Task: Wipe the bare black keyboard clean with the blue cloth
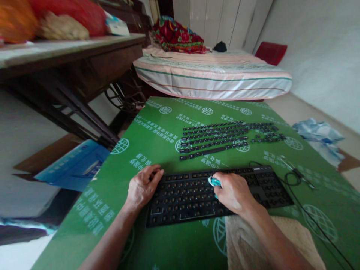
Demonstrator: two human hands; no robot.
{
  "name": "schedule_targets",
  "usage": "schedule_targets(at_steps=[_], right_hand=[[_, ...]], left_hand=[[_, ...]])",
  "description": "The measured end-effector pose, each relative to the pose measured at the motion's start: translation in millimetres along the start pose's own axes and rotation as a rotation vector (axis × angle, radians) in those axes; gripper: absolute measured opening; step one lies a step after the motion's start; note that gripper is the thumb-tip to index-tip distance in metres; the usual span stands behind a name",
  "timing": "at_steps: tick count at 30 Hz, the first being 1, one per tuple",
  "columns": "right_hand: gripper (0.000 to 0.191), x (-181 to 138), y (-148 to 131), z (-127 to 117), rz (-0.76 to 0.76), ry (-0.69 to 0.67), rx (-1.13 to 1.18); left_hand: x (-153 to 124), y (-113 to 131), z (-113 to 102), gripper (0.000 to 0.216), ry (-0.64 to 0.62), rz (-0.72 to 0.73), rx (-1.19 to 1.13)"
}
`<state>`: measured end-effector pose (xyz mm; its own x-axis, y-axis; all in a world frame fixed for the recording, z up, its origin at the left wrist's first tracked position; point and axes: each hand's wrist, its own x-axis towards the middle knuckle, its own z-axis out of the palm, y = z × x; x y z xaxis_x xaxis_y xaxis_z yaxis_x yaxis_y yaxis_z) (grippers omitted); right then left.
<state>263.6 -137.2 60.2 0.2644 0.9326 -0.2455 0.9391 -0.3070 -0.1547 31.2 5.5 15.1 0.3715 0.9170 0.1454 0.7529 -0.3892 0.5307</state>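
A black keyboard (184, 200) lies slightly angled on the green tabletop, its keycaps off and rows of bare key stems showing. At its upper left corner, my left hand (143, 185) is closed with curled fingers gripping the edge. My right hand (234, 191) hovers over or rests on the middle of the key rows; which one I cannot tell. Its fingers pinch a small teal-and-white object (215, 181), mostly hidden by the hand, so its kind is unclear. Beyond the keyboard, the loose black keycaps (213, 138) lie laid out in rows.
A beige cloth (247, 243) lies under my right forearm. A thin tool (298, 172) rests by the coiled black cable (292, 179) at the right. A bed (213, 77) stands behind the green table (112, 195); a wooden desk (84, 52) is on the left.
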Motion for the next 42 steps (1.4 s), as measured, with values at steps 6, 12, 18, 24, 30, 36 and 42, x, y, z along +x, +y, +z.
schedule_targets(at_steps=[6, 12, 18, 24, 30, 36, 42], right_hand=[[0.023, 0.6, -0.2, -2.1, 0.015, -0.011, -0.013], [0.025, 2.2, -6.6, -4.6, 0.002, 0.007, -0.017], [0.020, -2.0, -9.1, -7.3, 0.003, -0.035, -0.047], [0.018, -12.7, -19.5, -4.9, -0.112, 0.007, 0.046], [0.022, -3.6, -35.3, -4.2, -0.152, 0.034, 0.016], [0.023, -5.9, 4.3, -18.7, -0.011, 0.038, -0.002], [0.033, -6.6, 28.6, -19.2, 0.071, 0.122, 0.001]], left_hand=[[-0.7, -0.8, 0.4, 0.051, 0.002, 0.007, -0.012], [-1.1, 0.7, 1.3, 0.051, 0.006, -0.002, 0.000], [-0.8, 1.5, 0.1, 0.049, 0.005, -0.004, -0.004], [3.5, -3.1, -0.5, 0.043, 0.025, 0.010, 0.007], [6.7, -8.4, 0.9, 0.045, 0.009, -0.019, 0.022], [7.2, -7.5, 0.7, 0.046, -0.014, -0.046, 0.009], [4.9, -2.2, -1.2, 0.046, -0.006, -0.033, 0.009]])
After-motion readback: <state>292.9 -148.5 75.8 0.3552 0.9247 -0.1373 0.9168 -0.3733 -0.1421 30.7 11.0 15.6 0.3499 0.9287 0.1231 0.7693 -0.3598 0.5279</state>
